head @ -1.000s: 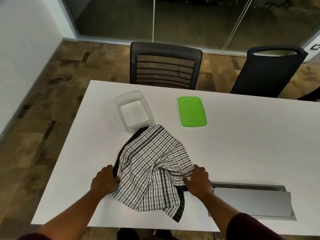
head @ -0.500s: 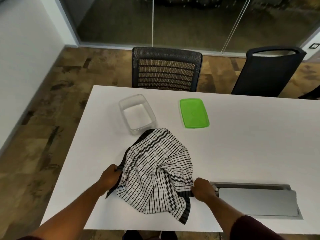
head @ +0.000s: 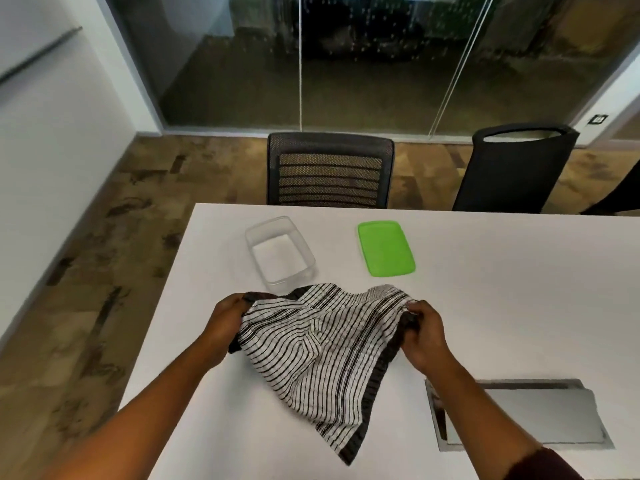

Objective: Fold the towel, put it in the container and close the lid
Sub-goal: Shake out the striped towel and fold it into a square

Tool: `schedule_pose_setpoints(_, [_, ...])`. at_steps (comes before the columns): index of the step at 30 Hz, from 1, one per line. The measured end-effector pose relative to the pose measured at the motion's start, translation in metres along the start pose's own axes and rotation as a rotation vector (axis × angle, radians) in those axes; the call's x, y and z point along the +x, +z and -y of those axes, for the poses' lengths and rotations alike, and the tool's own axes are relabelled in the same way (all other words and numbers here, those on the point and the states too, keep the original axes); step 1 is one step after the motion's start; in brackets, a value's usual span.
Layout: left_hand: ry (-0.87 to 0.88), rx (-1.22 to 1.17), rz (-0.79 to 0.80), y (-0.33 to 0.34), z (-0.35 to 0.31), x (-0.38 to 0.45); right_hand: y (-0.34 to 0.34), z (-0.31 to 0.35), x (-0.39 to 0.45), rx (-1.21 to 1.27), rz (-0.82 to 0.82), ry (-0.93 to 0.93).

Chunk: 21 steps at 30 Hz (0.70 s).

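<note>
A black-and-white striped towel with a dark border hangs crumpled between my hands above the white table. My left hand grips its left edge. My right hand pinches its right edge. The towel's lower corner trails down toward the table's near edge. Just beyond the towel stands a clear rectangular container, open and with nothing inside. To its right a green lid lies flat on the table.
A grey metal cable hatch is set into the table at the near right. Two black office chairs stand behind the far edge. The table's left edge drops to a brown floor.
Both hands have closed on the towel's edges and lifted it up and away from the table; it lay flat under my hands a second ago.
</note>
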<state>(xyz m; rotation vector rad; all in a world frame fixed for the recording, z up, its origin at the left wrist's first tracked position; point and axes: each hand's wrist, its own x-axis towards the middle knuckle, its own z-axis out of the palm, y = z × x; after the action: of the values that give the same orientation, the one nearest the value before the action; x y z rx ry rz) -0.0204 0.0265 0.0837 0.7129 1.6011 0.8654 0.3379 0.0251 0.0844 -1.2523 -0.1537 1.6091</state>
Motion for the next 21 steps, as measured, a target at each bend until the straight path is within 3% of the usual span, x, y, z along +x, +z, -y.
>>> schedule_pose_setpoints(5, [0.119, -0.088, 0.015, -0.005, -0.046, -0.005, 0.033, 0.04, -0.011, 0.087, 0.12, -0.149])
schedule_pose_setpoints(10, [0.155, -0.212, 0.082, -0.023, -0.075, -0.006, 0.034, 0.083, -0.014, 0.329, 0.26, -0.327])
schedule_pose_setpoints(12, [0.105, -0.262, 0.15, -0.027, -0.078, -0.008, 0.038, 0.068, -0.011, 0.246, 0.248, -0.269])
schedule_pose_setpoints(15, [0.02, -0.278, 0.249, -0.024, -0.078, -0.012, 0.045, 0.033, -0.008, -0.115, 0.238, -0.092])
schedule_pose_setpoints(17, [-0.006, -0.304, 0.263, -0.024, -0.076, -0.014, 0.048, 0.027, 0.002, -0.227, 0.245, -0.114])
schedule_pose_setpoints(21, [0.014, -0.558, 0.34, -0.046, -0.071, -0.011, 0.06, 0.042, 0.006, -0.201, 0.326, -0.235])
